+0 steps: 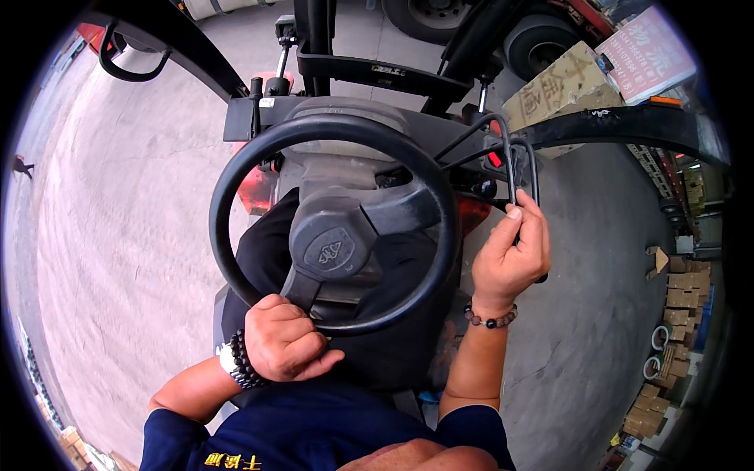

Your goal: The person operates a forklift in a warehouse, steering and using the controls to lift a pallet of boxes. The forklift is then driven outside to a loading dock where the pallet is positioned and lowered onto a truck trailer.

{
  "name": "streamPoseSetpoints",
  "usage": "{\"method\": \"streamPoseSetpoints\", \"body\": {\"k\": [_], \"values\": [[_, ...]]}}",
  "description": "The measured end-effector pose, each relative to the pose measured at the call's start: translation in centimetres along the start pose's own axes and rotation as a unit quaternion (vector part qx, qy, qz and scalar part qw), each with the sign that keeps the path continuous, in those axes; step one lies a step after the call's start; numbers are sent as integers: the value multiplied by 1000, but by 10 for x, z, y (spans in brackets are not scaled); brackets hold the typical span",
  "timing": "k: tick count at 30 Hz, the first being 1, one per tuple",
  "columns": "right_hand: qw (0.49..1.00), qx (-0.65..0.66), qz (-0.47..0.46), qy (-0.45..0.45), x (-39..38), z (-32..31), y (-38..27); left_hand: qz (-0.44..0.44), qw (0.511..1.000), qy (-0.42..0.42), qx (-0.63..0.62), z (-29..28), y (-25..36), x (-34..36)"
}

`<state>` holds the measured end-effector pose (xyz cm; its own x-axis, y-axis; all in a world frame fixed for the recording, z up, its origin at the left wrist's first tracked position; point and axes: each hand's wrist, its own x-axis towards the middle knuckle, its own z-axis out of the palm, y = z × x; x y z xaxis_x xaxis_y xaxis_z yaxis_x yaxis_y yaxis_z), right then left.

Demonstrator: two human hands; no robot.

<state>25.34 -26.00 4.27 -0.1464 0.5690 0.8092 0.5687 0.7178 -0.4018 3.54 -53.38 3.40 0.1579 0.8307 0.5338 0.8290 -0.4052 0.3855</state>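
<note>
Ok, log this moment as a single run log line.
left hand: gripping steering wheel, lower-left rim | right hand: fingertips on black lever | far right: cardboard boxes

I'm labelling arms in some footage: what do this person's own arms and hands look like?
The left hand, gloveless, wears a black beaded bracelet beside a pale, shiny band. The right hand, also gloveless, wears a brown and black beaded bracelet. The sleeves are short and navy blue.

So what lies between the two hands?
In the head view, the steering wheel's lower right rim lies between the left hand and the right hand, with dark trousers beneath it.
</note>
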Motion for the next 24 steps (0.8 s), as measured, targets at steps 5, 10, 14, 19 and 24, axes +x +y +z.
{"method": "streamPoseSetpoints", "body": {"k": [5, 10, 14, 19, 24], "values": [[1000, 0, -13, 11, -2, -7, 6, -4, 1000, 4, 4, 8, 8, 1], [1000, 14, -18, 16, -4, -8, 14, -7, 1000, 9, 8, 15, 13, 4], [1000, 10, -17, 8, -3, -14, 13, -14, 1000, 1, 9, 13, 18, 6], [1000, 9, -20, -1, -4, -22, 1, -15, 1000, 12, 7, 3, 25, 1], [1000, 1, -23, -10, -4, -34, -16, -17, 1000, 16, 11, -10, 35, -5]]}}
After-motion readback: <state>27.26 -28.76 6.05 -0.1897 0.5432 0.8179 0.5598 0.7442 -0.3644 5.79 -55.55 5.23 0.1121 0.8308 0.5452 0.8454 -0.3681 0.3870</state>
